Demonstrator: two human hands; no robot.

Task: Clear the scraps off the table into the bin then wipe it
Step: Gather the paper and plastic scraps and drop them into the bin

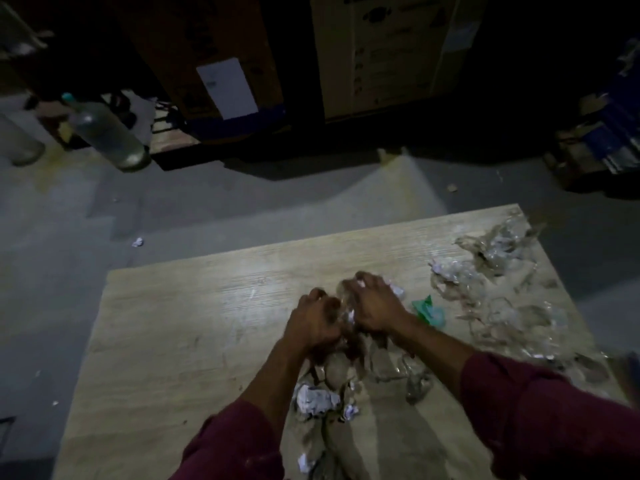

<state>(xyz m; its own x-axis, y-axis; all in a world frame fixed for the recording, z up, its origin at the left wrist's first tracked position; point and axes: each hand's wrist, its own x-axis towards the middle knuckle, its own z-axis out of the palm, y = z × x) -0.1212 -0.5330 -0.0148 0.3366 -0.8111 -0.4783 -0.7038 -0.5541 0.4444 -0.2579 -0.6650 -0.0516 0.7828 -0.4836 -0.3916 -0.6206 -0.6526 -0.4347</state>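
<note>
A pale wooden table (180, 334) carries scraps of clear plastic wrap and crumpled paper. My left hand (317, 323) and my right hand (372, 306) meet near the table's middle, both closed on a bunch of clear plastic scraps (346, 311). Below my hands lie crumpled white paper (317, 400) and more plastic film (415, 379). A green scrap (427, 308) lies just right of my right hand. A larger heap of clear plastic (498, 271) spreads over the table's right side. No bin is in view.
The grey floor (207, 202) lies beyond the table, with a small paper scrap (138, 242) on it. A clear bottle (104, 133) stands at the far left. Large cardboard boxes (381, 53) on a pallet stand at the back, and stacked items (602, 140) at the right.
</note>
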